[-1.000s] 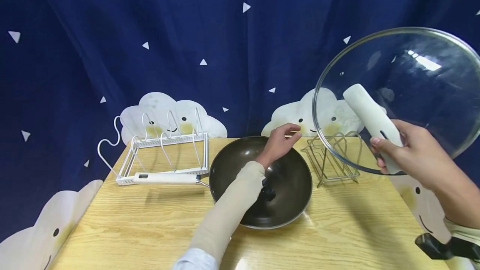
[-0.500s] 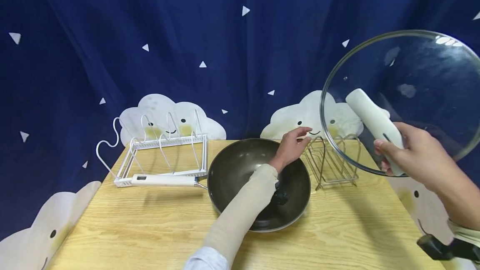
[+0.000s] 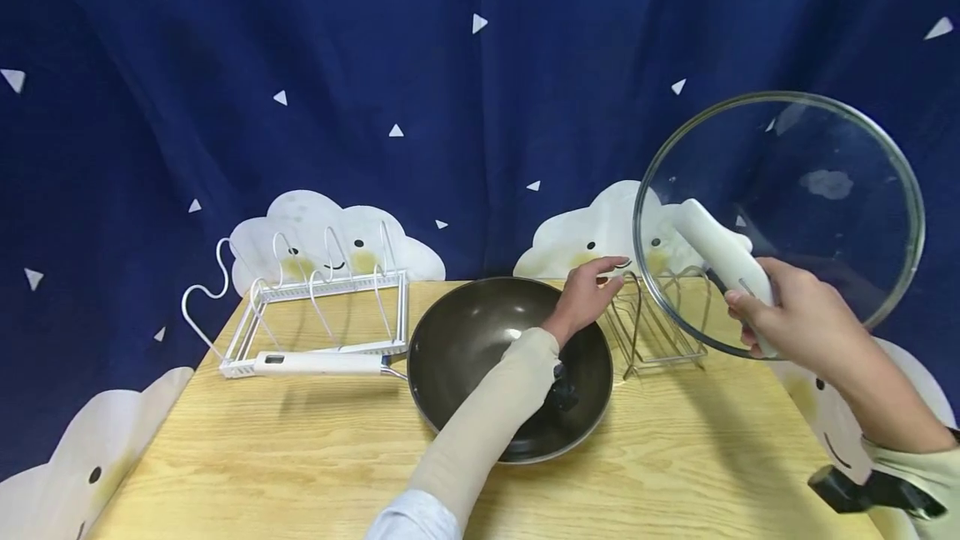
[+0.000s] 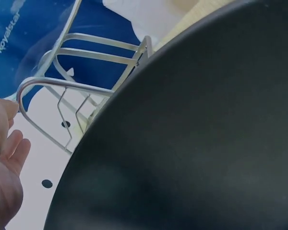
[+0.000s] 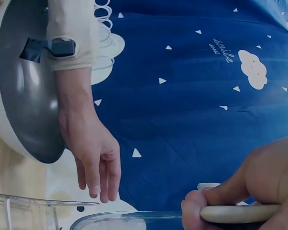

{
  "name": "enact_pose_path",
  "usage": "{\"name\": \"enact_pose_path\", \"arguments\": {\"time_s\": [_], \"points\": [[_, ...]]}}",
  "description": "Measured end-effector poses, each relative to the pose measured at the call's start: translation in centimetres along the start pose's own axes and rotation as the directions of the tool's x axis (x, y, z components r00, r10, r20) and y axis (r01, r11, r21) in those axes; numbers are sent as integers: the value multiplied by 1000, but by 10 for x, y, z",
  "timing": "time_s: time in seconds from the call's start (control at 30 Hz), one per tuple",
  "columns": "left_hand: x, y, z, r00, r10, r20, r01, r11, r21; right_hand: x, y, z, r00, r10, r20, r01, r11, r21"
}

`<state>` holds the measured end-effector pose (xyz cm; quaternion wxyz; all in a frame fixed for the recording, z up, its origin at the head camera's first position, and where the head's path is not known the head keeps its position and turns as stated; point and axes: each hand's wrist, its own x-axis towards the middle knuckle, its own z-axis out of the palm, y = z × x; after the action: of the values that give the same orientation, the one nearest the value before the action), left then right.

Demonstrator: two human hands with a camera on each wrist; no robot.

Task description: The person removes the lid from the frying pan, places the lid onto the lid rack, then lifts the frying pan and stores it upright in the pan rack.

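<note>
My right hand (image 3: 806, 311) grips the white handle (image 3: 723, 252) of a large round glass lid (image 3: 825, 157) with a metal rim. The lid is raised and tilted, its lower left edge overlapping a metal wire lid rack (image 3: 663, 357) in the head view. My left hand (image 3: 588, 298) reaches across a dark wok (image 3: 465, 357), fingers loosely extended at the rack's near end loop. In the left wrist view, a fingertip lies right at that wire loop (image 4: 62, 84). Downward-pointing fingers of the left hand (image 5: 93, 153) hang close over the rack in the right wrist view.
The wok's white handle (image 3: 322, 363) points left, overlapping the front of a white multi-slot rack (image 3: 405, 311). Everything stands on a wooden table (image 3: 300, 465). A blue curtain (image 3: 345, 48) with clouds and triangles hangs behind it.
My left hand has moved right from over the wok to the wire rack. The lid in my right hand has come down and slightly left, turning its face more toward the head camera.
</note>
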<state>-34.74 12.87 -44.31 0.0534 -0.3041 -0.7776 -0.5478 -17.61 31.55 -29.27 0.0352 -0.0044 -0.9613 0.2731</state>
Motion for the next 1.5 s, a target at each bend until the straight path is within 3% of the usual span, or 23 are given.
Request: {"name": "enact_pose_path", "arguments": {"time_s": [0.27, 0.53, 0.83, 1.23, 1.5], "points": [[-1, 2, 9, 999, -2, 53, 3, 1000, -7, 0, 1, 16, 1000, -19, -2, 19, 1000, 11], [-1, 0, 14, 999, -51, 0, 51, 995, -87, 3, 3, 29, 1000, -24, -15, 24, 1000, -14], [5, -3, 19, 998, -68, -9, 67, 995, -72, 4, 8, 39, 999, -38, -24, 37, 998, -59], [12, -5, 29, 983, -81, -165, 79, 997, -18, 14, 6, 49, 998, -55, -27, 52, 994, -99], [12, -11, 31, 971, -125, -203, 115, 992, -59, 14, 7, 56, 998, -62, -25, 58, 990, -130]]}}
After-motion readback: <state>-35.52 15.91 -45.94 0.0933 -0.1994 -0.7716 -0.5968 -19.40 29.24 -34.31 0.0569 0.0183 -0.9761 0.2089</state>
